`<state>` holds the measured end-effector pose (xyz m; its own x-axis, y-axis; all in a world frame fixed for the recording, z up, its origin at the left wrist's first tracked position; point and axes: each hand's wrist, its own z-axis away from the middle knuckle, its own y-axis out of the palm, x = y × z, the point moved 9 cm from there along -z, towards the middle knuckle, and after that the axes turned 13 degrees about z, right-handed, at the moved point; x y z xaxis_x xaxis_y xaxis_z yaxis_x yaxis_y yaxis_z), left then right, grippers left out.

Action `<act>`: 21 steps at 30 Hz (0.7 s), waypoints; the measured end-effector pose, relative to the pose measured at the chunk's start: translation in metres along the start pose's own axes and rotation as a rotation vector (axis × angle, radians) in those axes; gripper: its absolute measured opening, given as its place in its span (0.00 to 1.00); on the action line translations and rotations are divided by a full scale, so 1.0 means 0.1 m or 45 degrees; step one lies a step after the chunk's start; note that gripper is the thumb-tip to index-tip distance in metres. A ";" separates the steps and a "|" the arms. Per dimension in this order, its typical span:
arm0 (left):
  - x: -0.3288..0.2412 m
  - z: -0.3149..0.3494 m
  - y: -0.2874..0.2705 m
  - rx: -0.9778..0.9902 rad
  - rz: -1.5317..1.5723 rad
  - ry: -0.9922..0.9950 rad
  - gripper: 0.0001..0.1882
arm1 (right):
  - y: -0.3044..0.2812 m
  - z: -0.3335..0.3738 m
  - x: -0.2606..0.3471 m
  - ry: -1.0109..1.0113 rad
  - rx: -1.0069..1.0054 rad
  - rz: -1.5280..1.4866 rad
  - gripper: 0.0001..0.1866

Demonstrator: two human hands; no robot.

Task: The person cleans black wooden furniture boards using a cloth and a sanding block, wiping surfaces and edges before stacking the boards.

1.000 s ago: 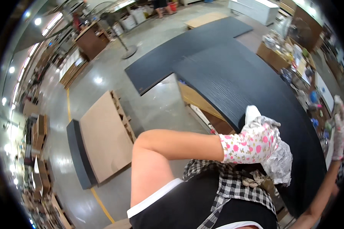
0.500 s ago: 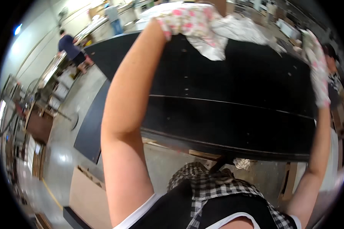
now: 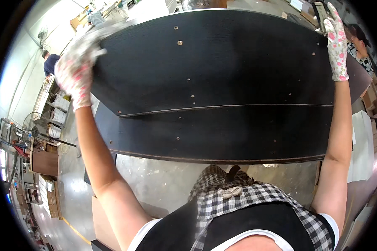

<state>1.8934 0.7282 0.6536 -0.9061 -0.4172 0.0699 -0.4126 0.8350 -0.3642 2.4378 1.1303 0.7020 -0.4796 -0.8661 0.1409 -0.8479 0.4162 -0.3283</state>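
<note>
A large black board with a curved top edge [image 3: 222, 50] stands in front of me, with small drilled holes and a few fittings in its face. Below it runs a second black board [image 3: 222, 129], meeting it along a thin line. My left hand [image 3: 75, 77], in a flowered glove, is at the upper left edge and blurred by motion. It grips a white cloth [image 3: 109, 31], also smeared. At the upper right edge is my right hand [image 3: 337, 52], gloved alike, its fingers stretched upward. Beside these fingers shows a small dark and beige block [image 3: 321, 16]; whether they touch it I cannot tell.
Close on the right is a person [image 3: 360, 44] in a patterned top. Another person [image 3: 50, 62] in dark blue works at the far left bench. A standing fan [image 3: 35, 129] and stacked cartons [image 3: 49, 196] are on the left. White panels [image 3: 362, 146] lean at right.
My left hand has swept with the cloth from the top middle of the board to its left edge. My right hand has moved up slightly, and my view has shifted.
</note>
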 end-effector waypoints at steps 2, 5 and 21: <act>1.62 0.54 -0.09 -0.214 0.899 -0.717 0.23 | 0.14 0.00 -0.05 0.037 0.010 -0.096 0.27; 1.69 1.28 0.49 -0.206 1.464 -1.267 0.27 | 0.13 0.03 -0.24 0.120 0.016 -0.120 0.26; 1.06 1.29 0.03 0.068 1.020 -0.926 0.30 | -0.04 1.95 1.19 1.180 0.778 -1.632 0.23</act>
<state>1.8079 0.6405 0.5404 -0.6306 0.1153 -0.7675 0.2957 0.9500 -0.1003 2.4276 0.9714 0.5382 0.2464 -0.0036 0.9692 -0.6696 -0.7235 0.1676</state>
